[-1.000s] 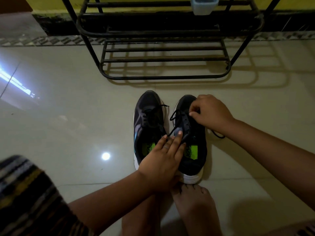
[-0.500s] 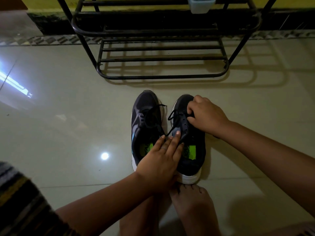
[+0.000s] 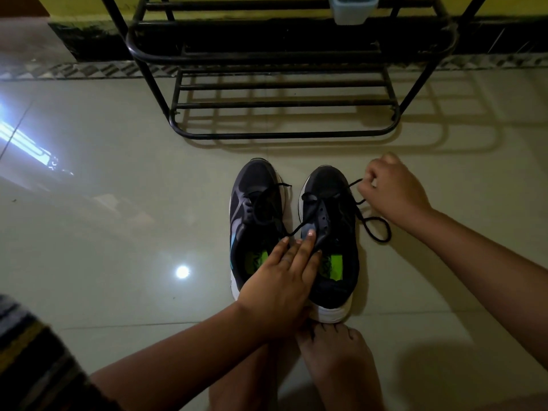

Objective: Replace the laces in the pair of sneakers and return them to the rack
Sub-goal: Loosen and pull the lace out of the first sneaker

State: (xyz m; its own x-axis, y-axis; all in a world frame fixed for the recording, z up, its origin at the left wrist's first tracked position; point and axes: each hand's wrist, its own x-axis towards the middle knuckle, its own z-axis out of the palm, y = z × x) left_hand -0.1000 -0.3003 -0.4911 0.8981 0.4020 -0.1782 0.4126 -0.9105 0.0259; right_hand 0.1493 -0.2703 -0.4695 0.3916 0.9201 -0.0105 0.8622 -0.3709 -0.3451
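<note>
the right hand (image 3: 391, 194) is sitting right of centre in the frame, its fingers curled and pinching the black lace (image 3: 360, 216) of the right sneaker (image 3: 329, 232), holding it out to the side of the shoe; a loop of that lace is lying on the floor just below the hand. the left hand (image 3: 281, 280) is lying with straight fingers flat over the back of the pair, its fingertips (image 3: 310, 234) pressing on the tongue of the right sneaker while the palm is covering the gap between the two shoes. the left sneaker (image 3: 255, 209) is standing just beside its mate, toes pointing toward the top of the frame, its own lace bunched loosely over the eyelets. both shoes are dark with white soles and green insoles. a bare foot (image 3: 335, 357) is touching the heel of the right sneaker at lower centre. the pair is resting on the glossy tiled floor (image 3: 118, 203), near the black metal shoe rack (image 3: 281, 93) in the upper centre. a pale blue container (image 3: 353, 8) is hanging at the rack's top edge. a striped sleeve (image 3: 32, 357) is showing in the lower left corner.
</note>
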